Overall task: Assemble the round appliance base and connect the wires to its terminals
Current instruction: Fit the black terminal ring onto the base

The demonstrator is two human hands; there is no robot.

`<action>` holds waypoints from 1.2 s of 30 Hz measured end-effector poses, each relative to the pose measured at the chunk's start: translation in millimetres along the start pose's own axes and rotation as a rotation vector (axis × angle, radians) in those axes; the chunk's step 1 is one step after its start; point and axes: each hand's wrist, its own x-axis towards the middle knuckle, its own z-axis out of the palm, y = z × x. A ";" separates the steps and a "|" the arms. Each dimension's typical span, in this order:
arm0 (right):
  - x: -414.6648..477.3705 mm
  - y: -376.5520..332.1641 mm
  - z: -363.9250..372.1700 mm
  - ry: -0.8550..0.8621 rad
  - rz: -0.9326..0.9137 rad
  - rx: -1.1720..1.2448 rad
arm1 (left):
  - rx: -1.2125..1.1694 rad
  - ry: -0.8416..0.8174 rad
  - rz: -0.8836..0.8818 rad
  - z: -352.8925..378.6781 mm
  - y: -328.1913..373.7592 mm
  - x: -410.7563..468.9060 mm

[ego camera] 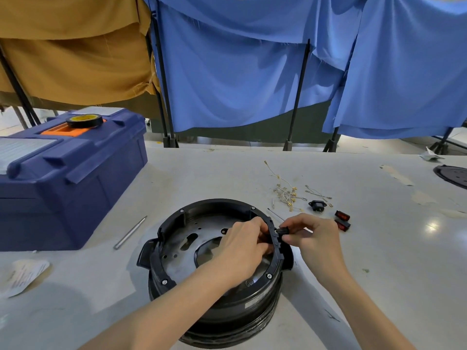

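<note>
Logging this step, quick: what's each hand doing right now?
Left hand: closed, gripping the round base at its rim, from inside.
Right hand: closed, pinching a small black part against that rim.

The left hand and right hand are bare, as are both forearms.

Illum.: bright, even, diffuse, from overhead. Specular glare spot on white table, RH side. Soft, faint shadows on tabletop around round base. Folds in blue cloth shaded darker. Wide-angle distortion: poles and table edge bow toward frame edges. Ctr sharp; paper label at lower LH soft.
</note>
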 end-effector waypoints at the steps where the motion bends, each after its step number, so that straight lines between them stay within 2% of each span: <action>1: -0.4 0.3 1.7 0.001 -0.001 -0.007 | 0.004 -0.003 -0.003 -0.1 0.2 -0.2; 10: 0.0 -3.7 -5.1 -0.097 -0.011 -0.026 | 0.009 0.000 -0.015 0.0 0.4 -0.1; 16: -2.3 -1.7 8.1 -0.016 -0.122 -0.257 | 0.017 0.000 -0.018 -0.6 0.9 -0.6; 21: -3.3 -0.6 -5.1 -0.024 -0.009 0.017 | 0.017 0.000 -0.026 -0.4 1.3 -0.6; 29: -4.4 -4.8 -9.8 -0.040 0.063 -0.010 | 0.025 -0.012 -0.033 -0.6 3.3 -0.1; 32: -6.9 -5.4 -6.4 -0.007 0.064 -0.069 | 0.032 -0.011 -0.026 -0.4 3.8 0.4; 36: -10.7 -5.1 1.9 0.055 0.079 -0.010 | 0.052 0.006 -0.016 -0.9 3.6 1.4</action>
